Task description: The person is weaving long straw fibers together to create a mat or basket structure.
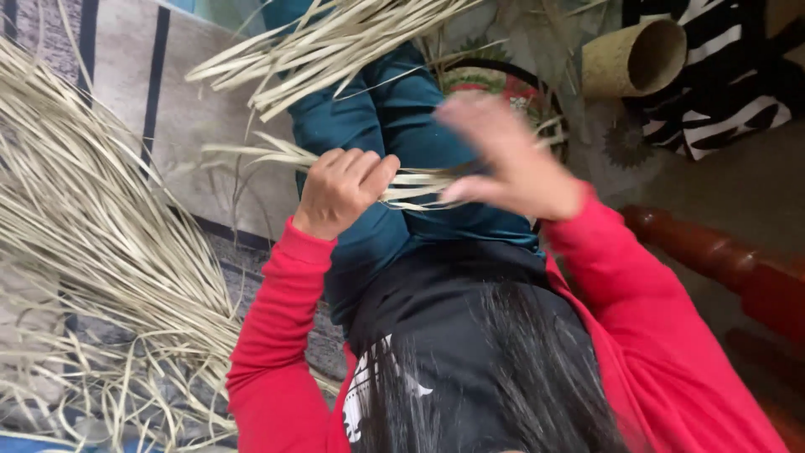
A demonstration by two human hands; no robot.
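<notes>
The left hand [340, 191] has its fingers curled tight around pale dried leaf strips [419, 183] above the lap. The blurred right hand [507, 159], fingers spread wide, touches their far end. A loose strip pile [101, 252] crowds the left; a woven basket [633, 57] sits well apart.

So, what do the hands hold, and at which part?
The left hand is closed on pale dried leaf strips near one end of the bunch. The right hand is blurred; it touches the same strips, but its grip cannot be told.
</notes>
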